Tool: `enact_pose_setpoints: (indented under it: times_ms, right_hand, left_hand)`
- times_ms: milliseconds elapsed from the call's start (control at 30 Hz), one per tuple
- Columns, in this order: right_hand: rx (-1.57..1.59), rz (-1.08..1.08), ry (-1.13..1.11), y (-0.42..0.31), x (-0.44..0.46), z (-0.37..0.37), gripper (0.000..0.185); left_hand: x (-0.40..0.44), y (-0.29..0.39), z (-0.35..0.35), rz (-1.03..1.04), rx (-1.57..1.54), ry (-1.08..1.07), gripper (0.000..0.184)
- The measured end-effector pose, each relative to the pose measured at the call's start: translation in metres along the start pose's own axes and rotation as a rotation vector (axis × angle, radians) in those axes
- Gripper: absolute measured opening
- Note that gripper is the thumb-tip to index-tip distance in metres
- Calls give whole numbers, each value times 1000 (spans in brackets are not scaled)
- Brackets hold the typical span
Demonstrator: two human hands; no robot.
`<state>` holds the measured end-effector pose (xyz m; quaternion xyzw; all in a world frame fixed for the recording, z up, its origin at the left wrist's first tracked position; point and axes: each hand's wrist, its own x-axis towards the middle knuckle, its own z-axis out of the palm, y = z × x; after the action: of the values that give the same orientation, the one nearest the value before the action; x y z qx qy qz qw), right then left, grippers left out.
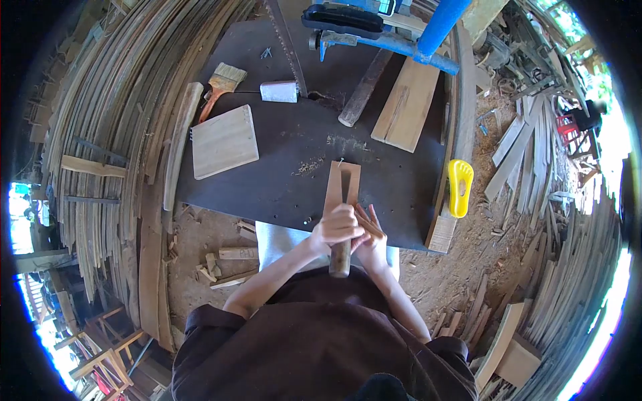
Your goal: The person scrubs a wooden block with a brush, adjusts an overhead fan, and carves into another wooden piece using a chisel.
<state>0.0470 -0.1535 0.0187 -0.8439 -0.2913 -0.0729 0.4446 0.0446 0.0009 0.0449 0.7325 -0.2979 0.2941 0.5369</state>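
Note:
In the head view, my left hand [338, 226] is closed round the wooden handle of a chisel [340, 266]. The handle's butt points toward my body, and a dark tapered blade runs forward over a small flat wooden piece [334, 190]. That piece lies at the near edge of the dark tabletop [287, 144], with a small nail or screw [341, 160] by its far end. Close beside it, my right hand [372, 242] grips a brown wooden strip [370, 222], its fingers partly hidden. Whether the right hand also touches the chisel handle I cannot tell.
A square board [225, 142], a paintbrush [223, 81] and a pale block [279, 92] lie left. An upright toothed saw blade [286, 50] rises behind. Further right are a dark bar [364, 88], a long board [408, 107] and a yellow foot-shaped piece [460, 188]. Sawdust lies mid-table.

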Motion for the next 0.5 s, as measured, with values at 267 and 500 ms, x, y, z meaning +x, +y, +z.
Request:
enact_pose_setpoints:
  times_ms: [267, 500]
  right_hand:
    - [37, -19, -56, -4, 1, -4, 33]
    - [20, -17, -35, -3, 3, -6, 32]
  left_hand:
    - [-5, -7, 2, 26, 87, -98, 17]
    - [-7, 3, 8, -11, 30, -46, 22]
